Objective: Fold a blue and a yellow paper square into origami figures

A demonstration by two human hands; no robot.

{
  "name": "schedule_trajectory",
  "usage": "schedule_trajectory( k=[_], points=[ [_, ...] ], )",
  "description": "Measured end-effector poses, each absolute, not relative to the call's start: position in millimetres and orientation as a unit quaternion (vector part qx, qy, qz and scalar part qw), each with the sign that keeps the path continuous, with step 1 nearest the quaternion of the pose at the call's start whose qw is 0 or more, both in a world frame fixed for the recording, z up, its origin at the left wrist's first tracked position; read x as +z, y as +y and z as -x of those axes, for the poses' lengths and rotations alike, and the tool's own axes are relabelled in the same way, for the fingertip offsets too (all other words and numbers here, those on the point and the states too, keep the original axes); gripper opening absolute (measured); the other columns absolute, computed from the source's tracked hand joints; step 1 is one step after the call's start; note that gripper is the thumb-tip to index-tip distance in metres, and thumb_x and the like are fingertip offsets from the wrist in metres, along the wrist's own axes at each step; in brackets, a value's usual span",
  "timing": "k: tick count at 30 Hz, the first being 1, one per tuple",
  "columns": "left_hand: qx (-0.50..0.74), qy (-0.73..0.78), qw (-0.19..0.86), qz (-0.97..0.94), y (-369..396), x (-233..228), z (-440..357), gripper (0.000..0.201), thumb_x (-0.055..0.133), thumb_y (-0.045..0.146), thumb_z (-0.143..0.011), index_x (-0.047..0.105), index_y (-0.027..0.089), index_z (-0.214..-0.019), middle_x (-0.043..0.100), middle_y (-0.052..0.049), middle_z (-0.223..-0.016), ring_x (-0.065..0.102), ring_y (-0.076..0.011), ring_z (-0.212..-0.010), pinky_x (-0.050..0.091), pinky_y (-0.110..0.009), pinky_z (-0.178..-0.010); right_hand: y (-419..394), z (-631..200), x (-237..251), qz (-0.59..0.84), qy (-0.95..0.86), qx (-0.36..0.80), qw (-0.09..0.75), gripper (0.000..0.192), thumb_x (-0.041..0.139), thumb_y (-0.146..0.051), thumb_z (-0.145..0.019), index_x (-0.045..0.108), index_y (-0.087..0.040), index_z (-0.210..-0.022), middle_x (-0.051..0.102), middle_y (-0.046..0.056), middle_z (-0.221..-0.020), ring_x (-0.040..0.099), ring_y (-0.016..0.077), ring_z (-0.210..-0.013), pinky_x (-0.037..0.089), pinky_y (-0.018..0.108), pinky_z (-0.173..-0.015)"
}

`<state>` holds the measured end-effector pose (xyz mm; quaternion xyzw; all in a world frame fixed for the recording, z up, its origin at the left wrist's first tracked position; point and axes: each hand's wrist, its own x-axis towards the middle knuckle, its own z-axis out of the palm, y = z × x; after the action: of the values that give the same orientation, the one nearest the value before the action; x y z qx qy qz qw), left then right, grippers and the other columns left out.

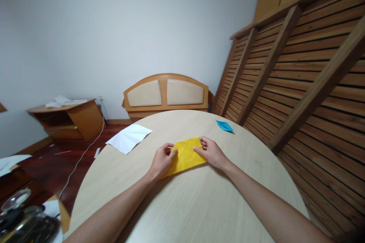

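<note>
A creased sheet of yellow paper (185,154) is held between both hands, just over the middle of the round table (182,205). My left hand (163,159) pinches its left side, thumb on the upper face and fingers curled behind. At the right side, my right hand (212,153) grips the sheet the same way, thumb on top. Fold lines cross the yellow surface. Beyond my right hand lies a small folded blue paper piece (225,125). A white sheet with fan-like creases (129,138) rests to the left, partly at the table's edge.
Behind the table stands a wooden headboard (165,93) with cream panels. Slatted wooden frames (285,72) lean along the right. A low cabinet (68,119) with papers on it stands back left, and a cable (82,155) runs over the floor. Dark glassy items (28,220) sit lower left.
</note>
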<state>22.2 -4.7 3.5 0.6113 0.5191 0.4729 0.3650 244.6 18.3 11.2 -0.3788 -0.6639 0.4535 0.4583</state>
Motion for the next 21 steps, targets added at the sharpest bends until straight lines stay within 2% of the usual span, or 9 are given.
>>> schedule_trajectory(
  k=[2, 4, 7, 9, 11, 13, 16, 19, 21],
  points=[
    [0.441, 0.539, 0.349, -0.627, -3.1, -2.7, -20.5, 0.041, 0.061, 0.043, -0.082, 0.06, 0.013, -0.11, 0.065, -0.001, -0.071, 0.059, -0.0148, -0.06, 0.039, -0.023, -0.051, 20.1, -245.5, 7.0, 0.39, -0.677, 0.45, 0.433, 0.033, 0.074, -0.037, -0.076, 0.063, -0.018, -0.101, 0.072, 0.007, -0.097, 0.07, 0.0229, -0.088, 0.057, 0.034, -0.074],
    [0.405, 0.557, 0.308, -0.656, -3.0, -7.5, -18.5, 0.041, 0.058, 0.034, -0.084, 0.055, 0.015, -0.12, 0.068, -0.003, -0.082, 0.063, -0.0162, -0.068, 0.046, -0.025, -0.058, 22.4, -247.3, 3.0, 0.401, -0.692, 0.434, 0.414, 0.031, 0.073, -0.033, -0.076, 0.064, -0.017, -0.1, 0.072, 0.007, -0.095, 0.069, 0.0217, -0.086, 0.056, 0.031, -0.071],
    [0.363, 0.568, 0.202, -0.711, -5.3, -10.9, -16.6, 0.043, 0.06, 0.026, -0.083, 0.053, 0.017, -0.125, 0.068, -0.009, -0.113, 0.066, -0.0214, -0.097, 0.052, -0.034, -0.084, 26.2, -251.4, -1.8, 0.437, -0.72, 0.367, 0.394, 0.026, 0.07, -0.029, -0.078, 0.064, -0.016, -0.1, 0.073, 0.006, -0.092, 0.068, 0.0195, -0.08, 0.051, 0.027, -0.066],
    [0.342, 0.543, 0.141, -0.754, -7.8, -11.6, -17.1, 0.041, 0.06, 0.023, -0.084, 0.055, 0.017, -0.124, 0.062, -0.012, -0.128, 0.059, -0.0244, -0.116, 0.047, -0.039, -0.101, 28.2, -255.1, -3.6, 0.474, -0.735, 0.307, 0.375, 0.025, 0.068, -0.028, -0.079, 0.064, -0.017, -0.102, 0.072, 0.004, -0.089, 0.066, 0.0185, -0.075, 0.048, 0.027, -0.064],
    [0.313, 0.507, 0.114, -0.795, -10.7, -12.0, -19.0, 0.038, 0.058, 0.023, -0.087, 0.056, 0.017, -0.124, 0.057, -0.013, -0.136, 0.053, -0.0253, -0.126, 0.041, -0.041, -0.11, 29.2, -258.8, -3.9, 0.514, -0.741, 0.255, 0.348, 0.029, 0.067, -0.026, -0.08, 0.063, -0.017, -0.107, 0.072, 0.004, -0.087, 0.066, 0.0185, -0.074, 0.047, 0.028, -0.065],
    [0.272, 0.477, 0.11, -0.828, -13.4, -12.3, -21.9, 0.037, 0.054, 0.023, -0.09, 0.057, 0.017, -0.127, 0.053, -0.012, -0.142, 0.05, -0.0248, -0.131, 0.039, -0.04, -0.114, 28.8, -261.5, -2.9, 0.548, -0.743, 0.205, 0.324, 0.037, 0.066, -0.023, -0.08, 0.06, -0.018, -0.116, 0.072, 0.005, -0.092, 0.066, 0.0199, -0.08, 0.048, 0.03, -0.071],
    [0.211, 0.456, 0.106, -0.858, -16.9, -11.6, -25.6, 0.038, 0.046, 0.024, -0.095, 0.057, 0.018, -0.13, 0.051, -0.011, -0.146, 0.043, -0.0248, -0.138, 0.035, -0.041, -0.117, 24.9, -261.2, 1.0, 0.554, -0.768, 0.096, 0.308, 0.049, 0.065, -0.019, -0.08, 0.056, -0.017, -0.128, 0.066, 0.011, -0.119, 0.061, 0.0247, -0.107, 0.047, 0.036, -0.091],
    [0.156, 0.461, 0.103, -0.867, -19.6, -8.6, -26.8, 0.044, 0.04, 0.028, -0.099, 0.05, 0.019, -0.141, 0.045, -0.008, -0.151, 0.033, -0.0279, -0.145, 0.03, -0.049, -0.119, 17.0, -252.9, 4.8, 0.507, -0.811, 0.023, 0.292, 0.043, 0.06, -0.021, -0.086, 0.059, -0.018, -0.128, 0.058, 0.012, -0.134, 0.048, 0.0273, -0.127, 0.038, 0.042, -0.105],
    [0.125, 0.465, 0.108, -0.87, -21.1, -5.7, -26.3, 0.048, 0.037, 0.032, -0.1, 0.043, 0.021, -0.147, 0.039, -0.006, -0.156, 0.027, -0.0293, -0.147, 0.026, -0.053, -0.119, 10.5, -244.0, 4.9, 0.465, -0.844, 0.047, 0.262, 0.037, 0.055, -0.026, -0.091, 0.061, -0.018, -0.127, 0.061, 0.011, -0.132, 0.05, 0.0251, -0.125, 0.037, 0.041, -0.106]
  ],
)
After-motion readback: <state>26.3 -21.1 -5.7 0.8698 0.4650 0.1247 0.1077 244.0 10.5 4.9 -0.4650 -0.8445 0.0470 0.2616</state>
